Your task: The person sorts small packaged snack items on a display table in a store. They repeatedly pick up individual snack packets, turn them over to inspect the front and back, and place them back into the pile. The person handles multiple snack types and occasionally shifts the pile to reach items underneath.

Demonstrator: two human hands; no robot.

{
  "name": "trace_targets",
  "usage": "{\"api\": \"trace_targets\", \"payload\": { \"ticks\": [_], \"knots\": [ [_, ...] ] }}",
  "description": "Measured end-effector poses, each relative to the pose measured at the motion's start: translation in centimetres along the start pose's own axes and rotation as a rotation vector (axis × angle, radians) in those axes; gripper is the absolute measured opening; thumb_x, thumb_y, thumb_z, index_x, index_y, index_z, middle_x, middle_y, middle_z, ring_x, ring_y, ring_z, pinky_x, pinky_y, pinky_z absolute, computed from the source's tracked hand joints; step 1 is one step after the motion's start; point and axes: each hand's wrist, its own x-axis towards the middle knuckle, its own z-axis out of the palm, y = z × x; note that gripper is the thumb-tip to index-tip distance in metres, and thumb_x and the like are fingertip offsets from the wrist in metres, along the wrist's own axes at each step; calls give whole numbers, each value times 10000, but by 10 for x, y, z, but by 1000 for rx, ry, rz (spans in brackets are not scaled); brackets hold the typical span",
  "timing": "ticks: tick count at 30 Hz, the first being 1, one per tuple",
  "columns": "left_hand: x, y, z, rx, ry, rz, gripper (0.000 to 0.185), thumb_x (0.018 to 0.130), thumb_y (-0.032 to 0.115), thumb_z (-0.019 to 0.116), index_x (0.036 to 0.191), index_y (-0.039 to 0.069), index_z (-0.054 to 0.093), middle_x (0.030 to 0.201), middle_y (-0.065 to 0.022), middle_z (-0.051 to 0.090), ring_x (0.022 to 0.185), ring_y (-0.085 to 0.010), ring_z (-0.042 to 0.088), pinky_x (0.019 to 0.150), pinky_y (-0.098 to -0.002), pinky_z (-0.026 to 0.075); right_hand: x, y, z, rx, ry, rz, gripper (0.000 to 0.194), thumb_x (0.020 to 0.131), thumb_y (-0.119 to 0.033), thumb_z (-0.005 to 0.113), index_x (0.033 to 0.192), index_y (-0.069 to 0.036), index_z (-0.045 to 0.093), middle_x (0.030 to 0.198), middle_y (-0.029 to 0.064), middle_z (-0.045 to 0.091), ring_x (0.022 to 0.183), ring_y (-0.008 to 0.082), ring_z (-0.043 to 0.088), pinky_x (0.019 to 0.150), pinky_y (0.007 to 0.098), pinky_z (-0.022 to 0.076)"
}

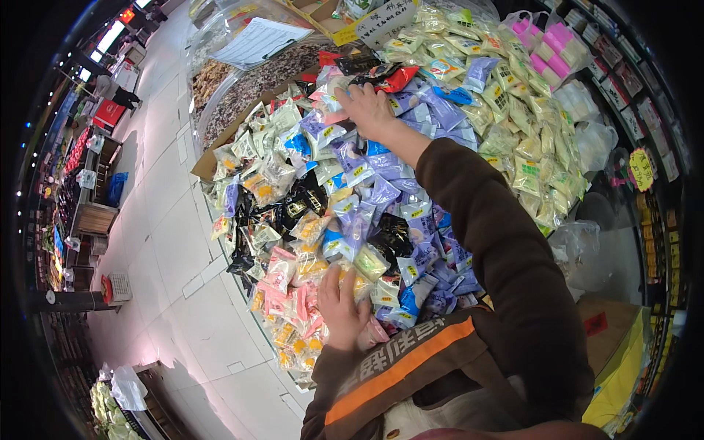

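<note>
A large heap of individually wrapped snack packets lies before me. My right hand (367,110) reaches to its far side, fingers bent over a pink-and-white packet (334,99); whether they grip it is hidden. Close to my body, my left hand (342,311) rests with spread fingers on clear packets with yellow contents (311,267). Pink packets (283,269) lie left of that hand. Purple packets (379,192) fill the heap's middle, mixed with black packets (393,239) and blue-and-white ones (415,297). White packets (253,132) cover the far left.
Pale green-and-cream packets (528,132) are piled at right. Beyond a cardboard edge (236,129), a clipboard with paper (261,43) lies over clear bins of dried food (264,91). A handwritten sign (388,23) stands behind. Tiled floor (165,247) runs left; shelves (627,82) border the right.
</note>
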Motion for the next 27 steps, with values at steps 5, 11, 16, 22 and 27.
{"api": "trace_targets", "payload": {
  "ticks": [5,11,16,22,27],
  "knots": [
    [-2,0,2,7,15,-7,637,746,178,686,1370,81,603,1439,-210,509,1300,-440,500,1061,-542,416,-12,-1,37,291,103,-111,626,695,-71,783,1280,-150,576,1148,118,620,1086,384,602,850,500,542],
    [0,0,0,1,12,-16,655,736,169,688,1378,79,593,1438,-215,507,1300,-439,497,1064,-543,408,-120,-41,45,552,-141,-285,528,730,-148,783,1226,-158,601,1071,102,627,1022,365,653,858,488,547],
    [1,1,-1,16,13,9,652,720,121,722,1349,30,576,1430,-252,516,1272,-447,519,1065,-526,410,-153,-43,6,610,-121,-405,467,742,-195,830,1154,-110,628,1009,102,662,970,302,684,840,464,558],
    [-1,-3,4,15,41,13,637,714,104,704,1335,26,585,1401,-259,539,1235,-453,548,1048,-528,427,-135,-34,-23,2134,-279,167,302,997,-182,668,1247,-20,612,1221,126,725,758,98,675,527,232,505],
    [-3,-8,6,11,38,11,694,692,151,737,1364,70,584,1431,-225,509,1273,-447,515,1041,-544,422,-124,-43,-32,1996,-382,284,197,974,-178,701,1077,-11,680,973,84,741,604,77,609,474,238,445]
  ]
}}
